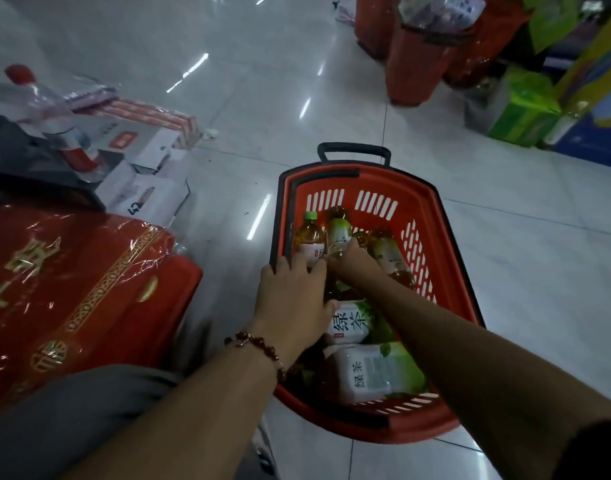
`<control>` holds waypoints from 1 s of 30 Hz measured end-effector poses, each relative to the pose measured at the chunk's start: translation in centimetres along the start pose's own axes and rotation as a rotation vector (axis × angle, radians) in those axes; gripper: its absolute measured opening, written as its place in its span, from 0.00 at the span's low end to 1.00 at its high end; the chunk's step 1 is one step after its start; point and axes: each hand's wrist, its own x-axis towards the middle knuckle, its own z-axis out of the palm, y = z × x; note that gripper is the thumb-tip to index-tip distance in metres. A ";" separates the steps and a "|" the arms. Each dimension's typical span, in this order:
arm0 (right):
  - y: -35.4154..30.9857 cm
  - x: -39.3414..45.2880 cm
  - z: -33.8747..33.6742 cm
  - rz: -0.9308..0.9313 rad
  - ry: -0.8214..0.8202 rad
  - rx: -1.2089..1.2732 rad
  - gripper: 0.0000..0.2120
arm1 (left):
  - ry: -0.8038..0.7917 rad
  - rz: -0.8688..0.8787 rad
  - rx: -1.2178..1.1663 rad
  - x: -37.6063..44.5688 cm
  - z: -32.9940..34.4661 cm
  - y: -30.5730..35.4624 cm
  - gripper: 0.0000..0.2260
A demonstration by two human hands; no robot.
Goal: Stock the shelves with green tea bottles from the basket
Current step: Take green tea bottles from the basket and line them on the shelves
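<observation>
At the far left, red gift boxes wrapped in film sit on the floor, clear of the work. Next comes the left hand, fingers spread fairly wide and laid flat over the bottles by the basket's left wall; it grips nothing yet. The red basket rests on the tiled floor and holds several green tea bottles, some upright at the far end, 2 lying at the near end. The right hand reaches an upright bottle; whether its fingers have closed cannot be told. Best to grasp each bottle around its middle and lift straight up, avoiding the neighbours.
</observation>
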 end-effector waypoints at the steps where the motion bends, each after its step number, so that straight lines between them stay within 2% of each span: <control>1: -0.4 0.5 0.3 0.045 0.008 0.026 0.37 | -0.002 -0.005 -0.004 0.1 0.1 -0.2 0.31; 5: -0.8 1.9 1.3 0.150 0.079 -0.018 0.41 | -0.021 -0.010 -0.023 0.3 0.2 -0.2 0.30; 9: -0.4 2.2 1.0 0.149 0.053 0.106 0.29 | -0.019 -0.013 -0.034 0.4 -0.4 0.1 0.29; 12: 0.2 1.1 -0.7 0.160 -0.083 0.352 0.20 | -0.002 -0.011 -0.054 0.2 -1.0 0.4 0.29; 18: 3.0 -3.3 -6.5 0.176 -0.358 0.499 0.19 | 0.023 -0.028 -0.088 -1.3 -1.7 0.1 0.25; 22: 4.8 -6.7 -10.8 0.126 -0.510 0.491 0.28 | 0.038 -0.027 -0.103 -2.4 -2.1 -0.4 0.28; 26: 3.6 -11.6 -14.9 0.013 -0.612 0.382 0.21 | 0.082 0.091 -0.155 -3.7 -2.8 -0.4 0.34; 30: 1.3 -15.0 -17.6 -0.113 -0.709 0.219 0.22 | 0.058 0.223 -0.228 -5.5 -4.0 0.4 0.43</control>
